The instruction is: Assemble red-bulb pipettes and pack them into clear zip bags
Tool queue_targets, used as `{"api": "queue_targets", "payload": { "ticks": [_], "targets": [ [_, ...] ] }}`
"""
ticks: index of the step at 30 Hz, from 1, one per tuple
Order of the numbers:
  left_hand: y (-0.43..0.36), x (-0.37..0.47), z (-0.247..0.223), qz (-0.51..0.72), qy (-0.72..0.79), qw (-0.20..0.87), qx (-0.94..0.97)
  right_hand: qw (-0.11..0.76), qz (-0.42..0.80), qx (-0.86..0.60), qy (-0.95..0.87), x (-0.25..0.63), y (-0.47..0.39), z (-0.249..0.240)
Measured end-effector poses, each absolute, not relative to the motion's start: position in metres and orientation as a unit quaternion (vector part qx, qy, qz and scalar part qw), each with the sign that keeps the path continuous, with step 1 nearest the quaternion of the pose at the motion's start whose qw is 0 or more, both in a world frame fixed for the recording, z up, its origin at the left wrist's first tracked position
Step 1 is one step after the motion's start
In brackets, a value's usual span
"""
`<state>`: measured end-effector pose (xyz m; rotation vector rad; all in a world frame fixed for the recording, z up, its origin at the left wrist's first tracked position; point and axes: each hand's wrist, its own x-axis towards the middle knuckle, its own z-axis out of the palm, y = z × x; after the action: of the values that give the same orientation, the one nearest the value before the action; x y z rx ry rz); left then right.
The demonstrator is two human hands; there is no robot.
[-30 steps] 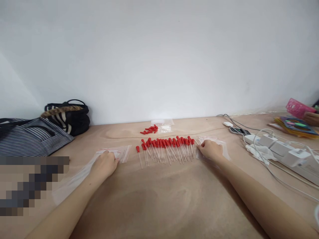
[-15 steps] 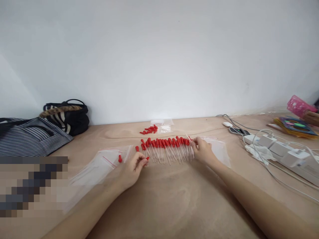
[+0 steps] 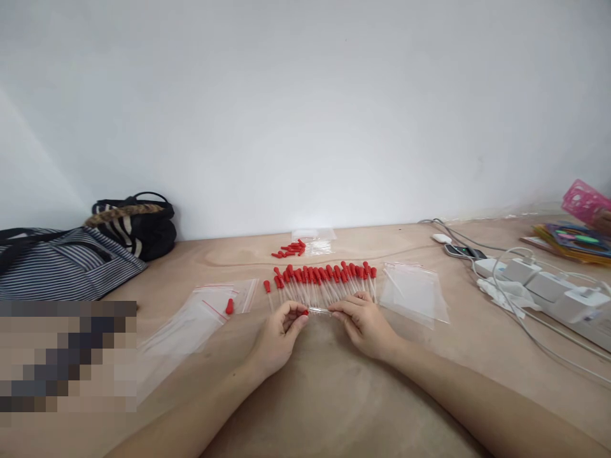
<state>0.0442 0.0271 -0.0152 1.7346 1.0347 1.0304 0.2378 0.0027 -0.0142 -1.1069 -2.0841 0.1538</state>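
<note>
Closed in a pinch, my left hand (image 3: 279, 334) holds a red rubber dropper bulb (image 3: 305, 312). My right hand (image 3: 365, 324) is also closed, its fingers on a clear glass dropper tube (image 3: 319, 310). The tube lies level between the hands, its left end at the bulb; I cannot tell whether it is inside. Just beyond stands a row of droppers with red bulbs (image 3: 329, 273), their clear tubes pointing toward me. One loose red bulb (image 3: 230, 306) rests on the plastic bags to the left.
Loose red bulbs (image 3: 289, 249) and clear tubes (image 3: 321, 246) lie farther back. Clear zip bags (image 3: 191, 324) are at left, more zip bags (image 3: 415, 292) at right. Right side: power strip with chargers (image 3: 548, 286), cables, phone (image 3: 463, 252), another person's hand (image 3: 602, 220) with a pink sheet. Bags (image 3: 71, 254) stand left.
Both hands have come together in front of the row. The right hand has brought a tube leftward from the row's right end, and the left hand has moved right with the bulb.
</note>
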Motion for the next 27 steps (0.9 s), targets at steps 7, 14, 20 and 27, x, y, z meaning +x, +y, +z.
{"api": "queue_targets", "payload": {
  "ticks": [7,14,20,27],
  "targets": [
    [0.025,0.045,-0.013,0.447,0.413,0.420,0.673,0.371,0.074,-0.424,-0.823,0.233,0.000,-0.016],
    [0.024,0.045,-0.014,0.474,0.412,0.396,0.670,0.372,0.077,-0.414,-0.827,0.231,-0.003,-0.014],
    [0.025,0.039,-0.024,0.467,0.401,0.365,0.699,0.397,0.105,-0.409,-0.815,0.232,-0.004,-0.011],
    [0.024,0.034,-0.035,0.440,0.388,0.336,0.737,0.351,0.056,-0.384,-0.852,0.243,-0.001,-0.006]
  ]
}}
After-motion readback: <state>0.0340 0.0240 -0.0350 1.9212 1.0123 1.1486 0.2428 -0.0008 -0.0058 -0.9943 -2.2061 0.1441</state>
